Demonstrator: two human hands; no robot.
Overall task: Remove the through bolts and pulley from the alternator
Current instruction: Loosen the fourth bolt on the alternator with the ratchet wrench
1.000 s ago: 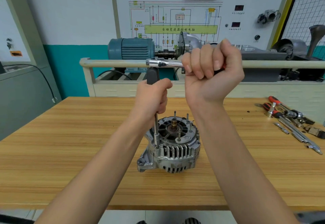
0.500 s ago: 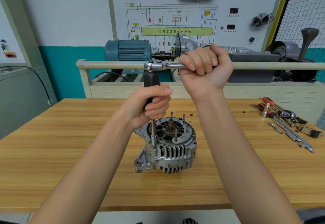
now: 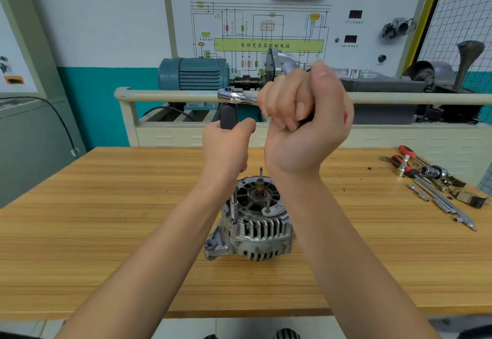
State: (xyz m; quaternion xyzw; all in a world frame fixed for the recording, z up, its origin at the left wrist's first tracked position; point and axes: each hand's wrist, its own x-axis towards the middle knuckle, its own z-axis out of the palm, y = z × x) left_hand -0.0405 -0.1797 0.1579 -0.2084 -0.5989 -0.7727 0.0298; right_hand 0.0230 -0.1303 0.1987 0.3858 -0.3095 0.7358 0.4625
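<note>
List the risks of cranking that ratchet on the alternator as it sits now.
1. The alternator stands loose on the table; neither hand steadies it, so torque may spin or tip it.
2. The long extension could tilt and slip off the bolt.
3. If it slips, the right hand on the ratchet may lurch.

Single head-worn view, wide-angle, looking forward and down from above the near edge of the bench. Alternator sits close, just below frame centre; both forearms enter from the bottom edge toward it. Beyond it the view faces the training rig and wall. No second view to share with
</note>
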